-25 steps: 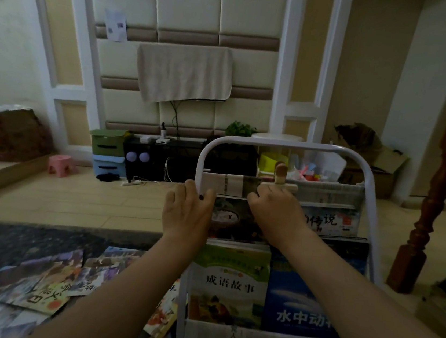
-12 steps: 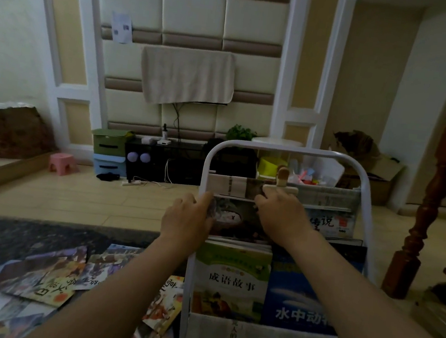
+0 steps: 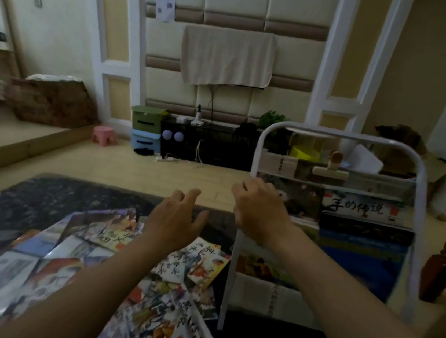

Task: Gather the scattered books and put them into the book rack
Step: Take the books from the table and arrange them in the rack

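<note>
Scattered books (image 3: 123, 283) across the near-left part of the dark table (image 3: 44, 197), left hand (image 3: 177, 219) above them, fingers loosely apart, holding nothing, right hand (image 3: 260, 210) curled at the left post of the white book rack (image 3: 333, 132), grip unclear in the blur, rack at the table's right edge.

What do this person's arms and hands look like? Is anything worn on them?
Nothing worn is visible. The left hand and right hand have no gloves, and no sleeve shows on the left forearm or right forearm as far as the picture's edge. No watch or bracelet shows at either wrist. The picture is too blurred to rule out a thin ring.
</note>
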`<state>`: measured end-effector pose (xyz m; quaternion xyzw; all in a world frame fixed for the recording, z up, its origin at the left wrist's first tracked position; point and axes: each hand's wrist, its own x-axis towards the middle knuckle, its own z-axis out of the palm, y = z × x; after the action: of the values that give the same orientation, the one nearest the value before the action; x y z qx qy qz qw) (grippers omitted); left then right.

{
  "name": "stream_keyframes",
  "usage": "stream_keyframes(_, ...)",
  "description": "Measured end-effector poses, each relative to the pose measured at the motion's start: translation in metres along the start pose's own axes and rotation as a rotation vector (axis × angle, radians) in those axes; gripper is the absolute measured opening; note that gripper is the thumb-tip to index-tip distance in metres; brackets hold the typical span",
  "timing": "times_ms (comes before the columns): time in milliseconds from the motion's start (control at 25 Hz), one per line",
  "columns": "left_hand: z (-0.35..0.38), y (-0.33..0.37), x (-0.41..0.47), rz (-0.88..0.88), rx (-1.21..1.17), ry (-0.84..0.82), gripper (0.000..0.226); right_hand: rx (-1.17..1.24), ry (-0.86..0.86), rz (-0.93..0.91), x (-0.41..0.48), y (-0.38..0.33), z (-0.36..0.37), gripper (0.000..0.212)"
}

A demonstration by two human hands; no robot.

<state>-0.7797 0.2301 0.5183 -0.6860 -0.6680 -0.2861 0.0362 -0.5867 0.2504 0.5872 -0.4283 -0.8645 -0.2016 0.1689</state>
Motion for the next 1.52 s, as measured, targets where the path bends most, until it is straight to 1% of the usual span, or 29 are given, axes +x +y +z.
stream_keyframes(80, 0.005, -0.024, -0.017, -0.043, 0.03, -0.042, 0.059, 0.024, -0.007, -0.05, -0.001, -0.031, 0.017, 0.015)
stream_keyframes(160, 0.014, -0.044, -0.036, -0.125, 0.071, -0.112, 0.06, 0.072, -0.085, -0.075, -0.005, -0.061, 0.039, 0.017)
stream_keyframes(240, 0.027, -0.064, -0.059, -0.217, 0.075, -0.217, 0.063, 0.142, -0.219, -0.077, -0.009, -0.089, 0.063, 0.022)
stream_keyframes(360, 0.051, -0.09, -0.095, -0.274, 0.059, -0.285, 0.061, 0.265, -0.485, 0.028, -0.018, -0.117, 0.1, 0.03)
stream_keyframes(480, 0.078, -0.11, -0.125, -0.288, 0.033, -0.36, 0.059, 0.31, -0.782, 0.143, -0.034, -0.136, 0.14, 0.049)
stream_keyframes(560, 0.091, -0.115, -0.138, -0.235, 0.075, -0.379, 0.062, 0.301, -0.914, 0.203, -0.046, -0.142, 0.162, 0.056)
stream_keyframes(600, 0.096, -0.117, -0.142, -0.201, 0.118, -0.376, 0.063, 0.28, -0.965, 0.233, -0.05, -0.145, 0.171, 0.066)
stream_keyframes(680, 0.104, -0.12, -0.147, -0.151, 0.188, -0.346, 0.062, 0.225, -1.044, 0.258, -0.056, -0.148, 0.184, 0.094)
stream_keyframes(720, 0.108, -0.12, -0.15, -0.134, 0.204, -0.335, 0.061, 0.205, -1.071, 0.271, -0.057, -0.149, 0.19, 0.102)
stream_keyframes(760, 0.111, -0.119, -0.152, -0.128, 0.206, -0.322, 0.06, 0.203, -1.077, 0.286, -0.058, -0.15, 0.194, 0.104)
stream_keyframes(880, 0.121, -0.111, -0.154, -0.124, 0.167, -0.311, 0.054, 0.215, -1.038, 0.338, -0.061, -0.151, 0.201, 0.094)
stream_keyframes(960, 0.124, -0.106, -0.149, -0.141, 0.174, -0.316, 0.053, 0.23, -1.01, 0.369, -0.064, -0.152, 0.203, 0.091)
stream_keyframes(1120, 0.125, -0.106, -0.137, -0.18, 0.129, -0.316, 0.046, 0.254, -0.996, 0.415, -0.068, -0.152, 0.201, 0.099)
stream_keyframes(1320, 0.122, -0.102, -0.135, -0.186, 0.131, -0.35, 0.047, 0.286, -0.99, 0.43, -0.074, -0.152, 0.194, 0.104)
stream_keyframes(1440, 0.12, -0.1, -0.132, -0.193, 0.066, -0.361, 0.042, 0.334, -0.922, 0.444, -0.083, -0.15, 0.192, 0.109)
stream_keyframes(1520, 0.115, -0.099, -0.133, -0.268, -0.044, -0.339, 0.037, 0.376, -0.816, 0.449, -0.093, -0.149, 0.193, 0.11)
